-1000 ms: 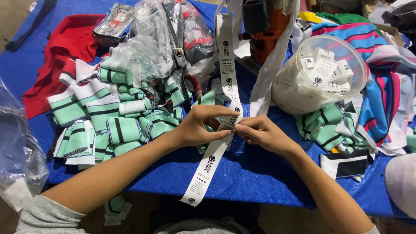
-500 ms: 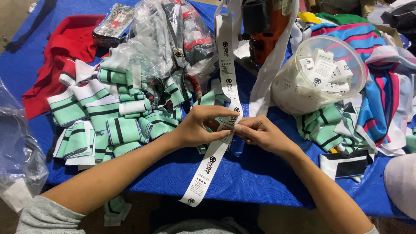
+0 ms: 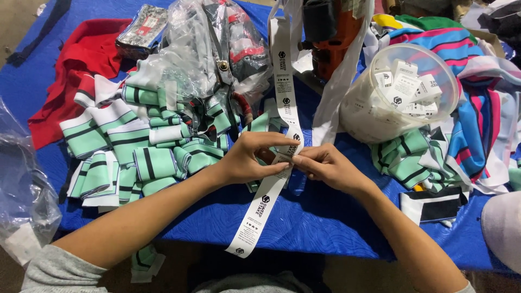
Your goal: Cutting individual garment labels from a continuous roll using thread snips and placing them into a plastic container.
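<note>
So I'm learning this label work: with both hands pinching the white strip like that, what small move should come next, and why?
Probably fold or tear the white label strip at the pinch. The left hand and right hand grip it at one spot, fingertips nearly touching, a long tail hangs toward the table edge, and separate labels already fill the clear tub.

White label strip with black print, mint-green cuffs striped black and white, blue table cover, red cloth — clear tub of white tags.
</note>
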